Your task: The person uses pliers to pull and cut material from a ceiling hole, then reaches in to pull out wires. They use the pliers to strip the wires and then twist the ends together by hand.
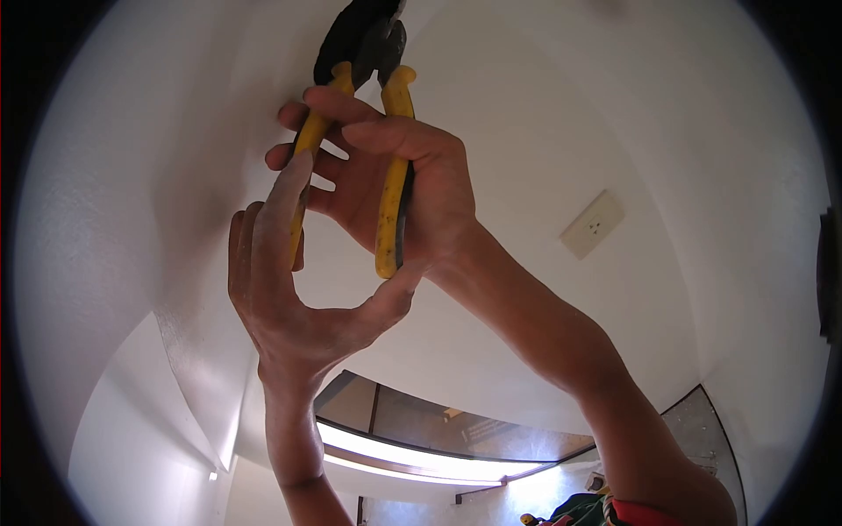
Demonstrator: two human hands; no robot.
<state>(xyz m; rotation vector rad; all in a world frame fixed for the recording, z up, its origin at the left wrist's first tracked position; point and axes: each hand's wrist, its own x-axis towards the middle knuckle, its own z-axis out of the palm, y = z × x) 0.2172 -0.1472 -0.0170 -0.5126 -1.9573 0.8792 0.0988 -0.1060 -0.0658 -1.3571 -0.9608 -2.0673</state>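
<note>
Pliers with yellow and black handles (392, 210) point upward at the top centre, handles spread apart. My right hand (399, 171) reaches in from the right and grips them, its thumb across the right handle and its fingers around the left one. My left hand (303, 298) comes up from below. Its fingers press along the left handle and its thumb touches the lower end of the right handle. The jaws are up against a black thing (346, 35) at the top edge, which I cannot make out; their tips are hard to see.
A white wall outlet (593, 224) is on the pale surface right of the hands. Below are a dark glossy panel (438, 425) and a bright light strip (412, 460). Green material (574, 508) shows at the bottom right. A dark object (826, 276) sits at the right edge.
</note>
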